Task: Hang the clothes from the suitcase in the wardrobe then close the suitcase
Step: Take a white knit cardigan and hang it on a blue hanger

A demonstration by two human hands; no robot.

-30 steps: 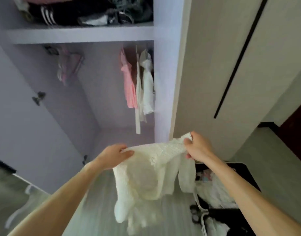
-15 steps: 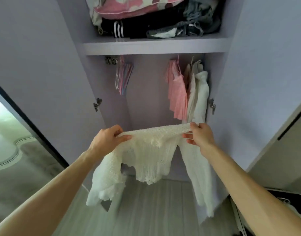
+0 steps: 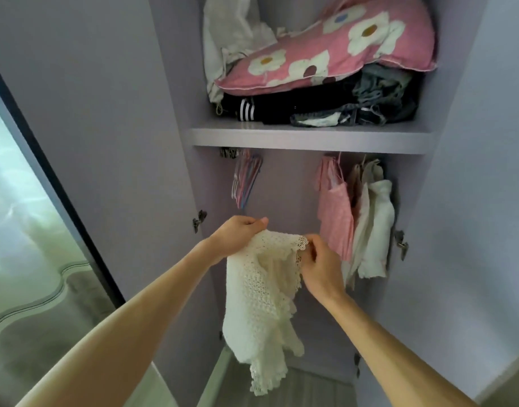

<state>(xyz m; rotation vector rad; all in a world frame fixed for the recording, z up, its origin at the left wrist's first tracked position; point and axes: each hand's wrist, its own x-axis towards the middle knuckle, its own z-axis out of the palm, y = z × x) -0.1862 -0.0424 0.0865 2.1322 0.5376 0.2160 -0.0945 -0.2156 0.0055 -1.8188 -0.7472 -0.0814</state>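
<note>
A cream crochet top hangs bunched in front of the open lilac wardrobe. My left hand grips its upper left edge. My right hand pinches the scalloped upper right edge, close beside the left. Empty pink and blue hangers hang at the rail's left end, just above my left hand. A pink garment and white garments hang on the right of the rail. The suitcase is out of view.
The upper shelf holds a pink flowered pillow on top of folded dark clothes. The left wardrobe door stands open, with a mirror panel beyond it. The right door is open too.
The view has tilted up into the wardrobe. My hands have come closer together, bunching the top that was spread wide, and they have risen toward the rail.
</note>
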